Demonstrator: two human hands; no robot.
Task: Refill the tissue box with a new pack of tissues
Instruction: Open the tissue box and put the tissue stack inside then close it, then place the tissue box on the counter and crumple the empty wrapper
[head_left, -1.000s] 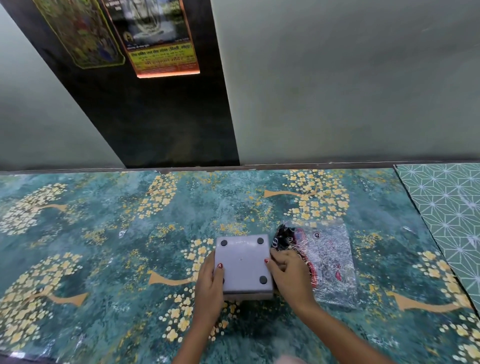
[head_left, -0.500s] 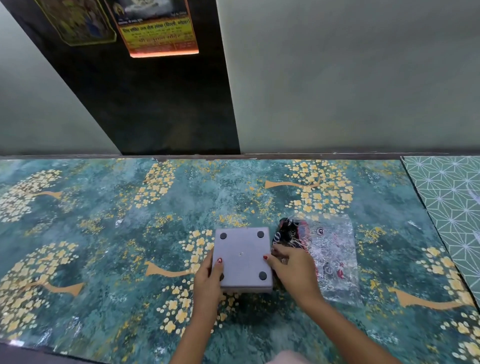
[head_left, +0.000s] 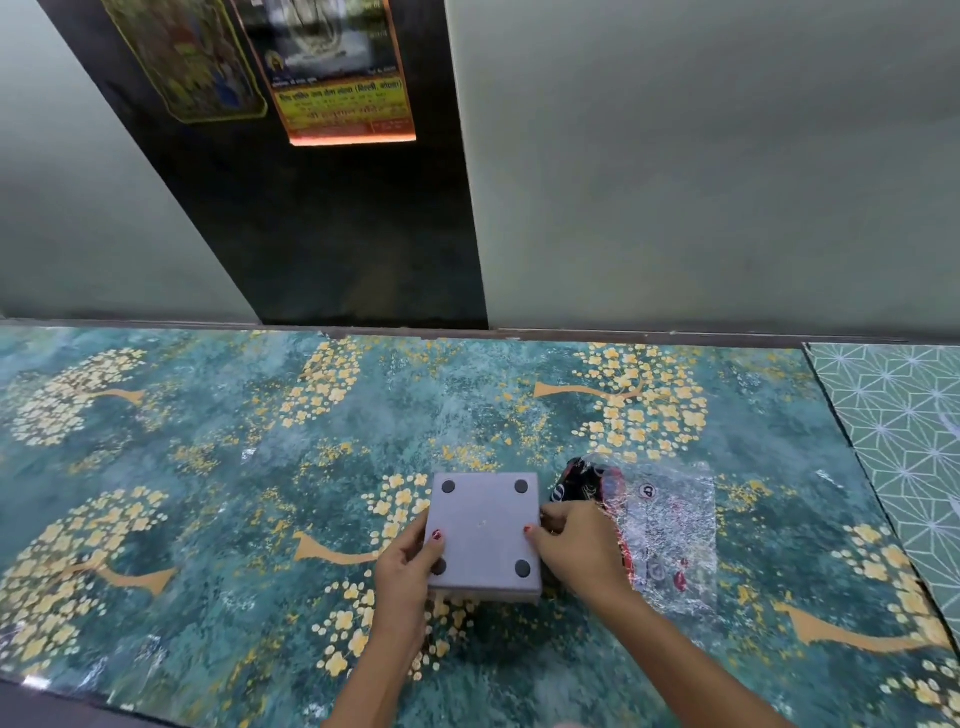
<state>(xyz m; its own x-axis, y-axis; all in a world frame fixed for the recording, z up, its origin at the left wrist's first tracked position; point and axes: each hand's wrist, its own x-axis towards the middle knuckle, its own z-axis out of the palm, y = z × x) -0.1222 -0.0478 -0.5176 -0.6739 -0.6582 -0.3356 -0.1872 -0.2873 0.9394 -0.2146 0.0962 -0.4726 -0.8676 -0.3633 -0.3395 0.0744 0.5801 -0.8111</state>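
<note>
A square grey tissue box (head_left: 485, 535) lies upside down on the table, its flat base with dark round feet facing up. My left hand (head_left: 408, 569) grips its left edge, thumb on the base. My right hand (head_left: 582, 551) holds its right edge, thumb tip on the base. Just right of the box lies a clear plastic wrapper (head_left: 667, 535) with red and black print, partly hidden behind my right hand. No tissues are visible.
The table carries a teal cover (head_left: 260, 493) with yellow tree prints. A green geometric mat (head_left: 904, 441) lies at the far right. Behind the table rise a pale wall and a dark panel with posters (head_left: 337, 73).
The view tilted slightly. Both hands stay on the box's edges, and the box seems to have settled flatter on the table.
</note>
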